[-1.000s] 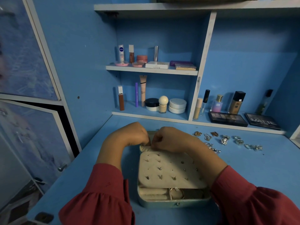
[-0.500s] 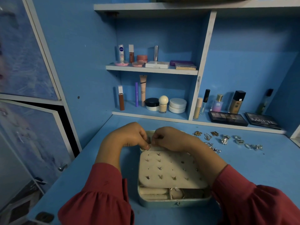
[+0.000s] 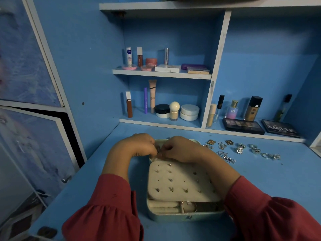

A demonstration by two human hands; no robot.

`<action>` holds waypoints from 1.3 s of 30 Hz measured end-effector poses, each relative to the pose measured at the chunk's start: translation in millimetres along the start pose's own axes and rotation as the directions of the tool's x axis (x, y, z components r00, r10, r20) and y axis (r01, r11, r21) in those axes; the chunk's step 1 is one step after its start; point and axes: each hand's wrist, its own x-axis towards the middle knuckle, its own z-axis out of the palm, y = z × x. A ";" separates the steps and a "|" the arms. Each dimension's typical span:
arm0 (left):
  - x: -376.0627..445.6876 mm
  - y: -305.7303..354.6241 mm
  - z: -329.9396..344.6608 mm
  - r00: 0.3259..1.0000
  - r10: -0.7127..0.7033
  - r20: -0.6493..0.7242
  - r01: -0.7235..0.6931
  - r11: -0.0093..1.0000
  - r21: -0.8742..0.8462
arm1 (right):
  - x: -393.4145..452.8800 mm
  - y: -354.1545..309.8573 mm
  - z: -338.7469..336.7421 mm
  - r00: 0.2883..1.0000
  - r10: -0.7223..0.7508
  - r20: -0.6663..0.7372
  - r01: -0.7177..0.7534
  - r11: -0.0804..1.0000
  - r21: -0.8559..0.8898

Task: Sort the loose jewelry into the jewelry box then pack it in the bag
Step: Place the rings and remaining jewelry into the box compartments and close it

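Both hands meet, fingers curled, at the jewelry box's (image 3: 184, 215) 12 o'clock edge.
Left hand (image 3: 139, 145) and right hand (image 3: 180, 148) pinch something small; loose jewelry (image 3: 240, 149) at 2 o'clock.

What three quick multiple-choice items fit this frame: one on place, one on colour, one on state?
1. The loose jewelry lies where, relative to the jewelry box?
A. To its right on the desk
B. To its left on the desk
C. On the upper shelf

2. The sleeves are what colour?
A. White
B. Dark red
C. Green

3. The jewelry box is in what state?
A. Shut and latched
B. Packed in a bag
C. Open, with its stud pad showing

Answers: 1 A, pieces scattered right of the box. 2 B, both sleeves dark red. 3 C, pad and compartments are exposed.
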 end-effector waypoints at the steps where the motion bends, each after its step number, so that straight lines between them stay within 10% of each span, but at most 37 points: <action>1: -1.4 1.6 -0.1 1.000 -0.001 0.004 0.001 1.000 0.004 | 0.5 0.3 0.0 1.000 -0.012 -0.005 0.012 1.000 0.008; 13: -3.3 1.4 -1.1 0.997 0.067 0.029 -0.065 0.996 -0.061 | 2.1 12.5 -9.0 0.974 0.147 -0.173 -0.099 0.960 0.261; 39: 8.1 0.2 5.6 0.972 0.155 -0.179 -0.179 0.975 -0.131 | -10.6 92.0 -38.8 0.777 0.528 -0.342 -0.594 0.795 -0.122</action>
